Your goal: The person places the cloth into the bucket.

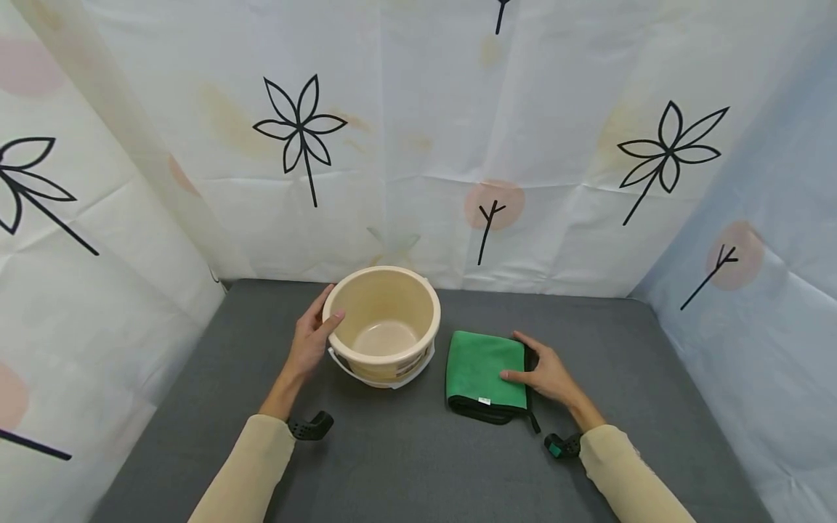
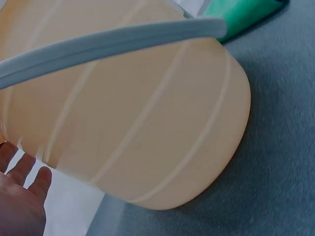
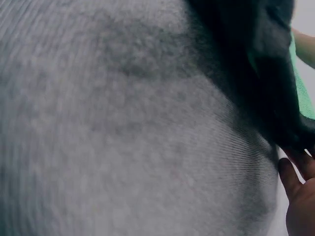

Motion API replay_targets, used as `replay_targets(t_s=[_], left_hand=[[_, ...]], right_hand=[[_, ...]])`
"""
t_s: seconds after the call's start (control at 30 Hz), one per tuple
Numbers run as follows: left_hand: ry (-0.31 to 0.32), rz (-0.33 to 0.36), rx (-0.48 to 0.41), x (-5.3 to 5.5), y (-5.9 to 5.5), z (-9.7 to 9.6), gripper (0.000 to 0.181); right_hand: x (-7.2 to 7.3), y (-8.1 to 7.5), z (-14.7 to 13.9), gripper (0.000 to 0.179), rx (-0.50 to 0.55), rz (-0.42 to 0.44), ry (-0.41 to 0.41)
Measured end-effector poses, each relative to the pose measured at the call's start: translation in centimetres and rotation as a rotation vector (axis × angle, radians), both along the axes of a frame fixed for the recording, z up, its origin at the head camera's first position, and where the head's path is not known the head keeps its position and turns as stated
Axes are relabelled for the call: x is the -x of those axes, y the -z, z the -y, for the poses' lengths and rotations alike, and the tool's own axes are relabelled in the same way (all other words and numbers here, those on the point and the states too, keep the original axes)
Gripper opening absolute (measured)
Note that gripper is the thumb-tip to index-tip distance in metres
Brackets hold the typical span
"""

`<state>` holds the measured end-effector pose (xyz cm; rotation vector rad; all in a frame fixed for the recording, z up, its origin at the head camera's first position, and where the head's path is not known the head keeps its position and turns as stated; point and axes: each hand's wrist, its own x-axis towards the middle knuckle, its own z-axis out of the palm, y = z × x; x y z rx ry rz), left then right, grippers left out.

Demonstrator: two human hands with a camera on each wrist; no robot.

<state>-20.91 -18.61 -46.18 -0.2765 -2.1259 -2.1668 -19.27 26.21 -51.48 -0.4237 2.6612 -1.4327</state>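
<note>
A cream bucket (image 1: 392, 299) stands on the grey table, its mouth facing up. My left hand (image 1: 309, 341) grips its left rim, thumb over the inside and fingers along the outer wall. In the left wrist view the bucket's ribbed side (image 2: 147, 113) fills the middle, crossed by its lowered handle (image 2: 108, 46). To the right lies a folded green towel (image 1: 484, 367) with black edging and a small white label. My right hand (image 1: 549, 374) holds the towel's right edge, thumb on top. The right wrist view shows the dark edging (image 3: 268, 73) beside those fingers.
The grey tabletop (image 1: 418, 465) runs up to a white patterned curtain (image 1: 405, 145) at the back. More curtain hangs at the left (image 1: 78, 305) and right (image 1: 771, 349). A black wrist device (image 1: 312, 426) sits on each forearm.
</note>
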Motion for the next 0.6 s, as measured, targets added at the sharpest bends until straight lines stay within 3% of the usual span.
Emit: replay_targets(t_s=[0.37,0.6], left_hand=[[0.007,-0.023,-0.058,0.08,0.36,-0.13,0.064],[0.012,-0.024,-0.068,0.08,0.38,-0.09,0.065]], right_hand=[[-0.01,0.79,0.19,0.068,-0.117,-0.085,-0.003],[-0.23,0.63,0.83,0.052,-0.075,-0.064,0.018]])
